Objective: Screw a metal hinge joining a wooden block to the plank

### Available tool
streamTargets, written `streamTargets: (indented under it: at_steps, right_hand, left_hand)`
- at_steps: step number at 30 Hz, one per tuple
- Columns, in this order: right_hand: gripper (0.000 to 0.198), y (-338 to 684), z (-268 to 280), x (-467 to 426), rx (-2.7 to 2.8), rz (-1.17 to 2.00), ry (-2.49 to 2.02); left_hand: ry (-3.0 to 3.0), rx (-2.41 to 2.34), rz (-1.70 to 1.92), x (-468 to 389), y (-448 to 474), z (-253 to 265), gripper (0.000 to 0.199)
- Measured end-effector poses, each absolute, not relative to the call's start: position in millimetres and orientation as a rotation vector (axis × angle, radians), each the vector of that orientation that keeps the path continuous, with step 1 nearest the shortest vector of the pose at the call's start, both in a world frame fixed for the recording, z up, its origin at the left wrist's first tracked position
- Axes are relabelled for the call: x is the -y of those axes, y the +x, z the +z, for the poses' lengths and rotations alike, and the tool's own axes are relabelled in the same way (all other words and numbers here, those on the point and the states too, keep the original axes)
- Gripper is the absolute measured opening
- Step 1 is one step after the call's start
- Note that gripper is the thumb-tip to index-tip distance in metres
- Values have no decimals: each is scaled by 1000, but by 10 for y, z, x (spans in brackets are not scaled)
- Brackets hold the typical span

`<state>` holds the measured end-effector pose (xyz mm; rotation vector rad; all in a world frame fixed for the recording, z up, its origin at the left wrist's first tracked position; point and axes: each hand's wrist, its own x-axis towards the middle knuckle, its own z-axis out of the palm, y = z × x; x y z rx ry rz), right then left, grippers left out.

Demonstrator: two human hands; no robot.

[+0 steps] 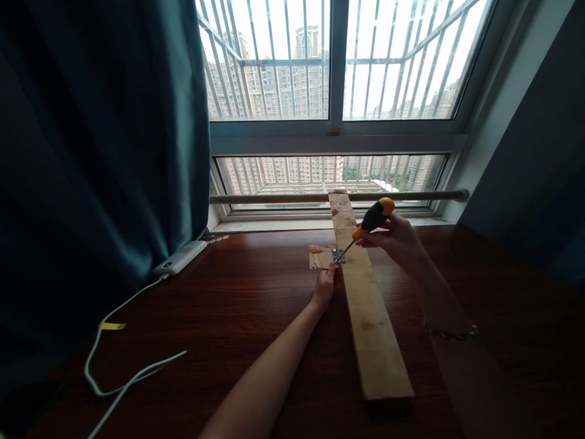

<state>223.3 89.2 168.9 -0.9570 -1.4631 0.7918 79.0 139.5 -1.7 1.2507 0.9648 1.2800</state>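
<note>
A screwdriver (375, 215) with a black and yellow handle is held in my right hand (398, 241), fingers closed round the lower handle. Its shaft slants down to the left, with the tip at a small metal hinge (339, 255). That hinge lies where a long wooden plank (372, 323) meets a small piece of wood (319, 256) on its left. My left hand (324, 288) has its fingers pressed together at the hinge's lower edge, beside the plank; whatever they pinch is too small to make out.
On the left of the dark wooden surface (237, 341), a white power strip (180, 258) lies by the curtain (173, 122). Its white cable (94, 353) loops toward the front. A horizontal rail (274, 199) crosses before the window, close to the plank's far end.
</note>
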Motion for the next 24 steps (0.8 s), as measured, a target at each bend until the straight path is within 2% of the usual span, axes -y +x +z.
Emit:
streamTargets:
  at_steps: [4, 6, 8, 13, 16, 20, 24]
  right_hand:
    - [42, 2176, 1612, -937, 1428, 298, -1224]
    - [42, 2136, 1579, -959, 1395, 187, -1267]
    - [43, 2114, 1567, -970, 1396, 293, -1231]
    - [47, 2156, 1641, -923, 1377, 794, -1003]
    - [48, 2183, 1699, -876, 1350, 936, -903]
    - [41, 2167, 1688, -880, 1327, 898, -937]
    - [37, 2139, 1626, -921, 1313, 702, -1112]
  left_hand:
    - [1257, -968, 1283, -1411, 788, -34, 53]
    - [1249, -968, 1287, -1415, 789, -40, 53]
    - [1246, -963, 1290, -1416, 792, -42, 53]
    - [1252, -969, 1285, -1403, 799, -25, 53]
    - [1248, -968, 1279, -1388, 800, -3, 53]
    - [1238, -968, 1284, -1387, 797, 1, 53]
    - [1236, -978, 1275, -1410, 792, -30, 53]
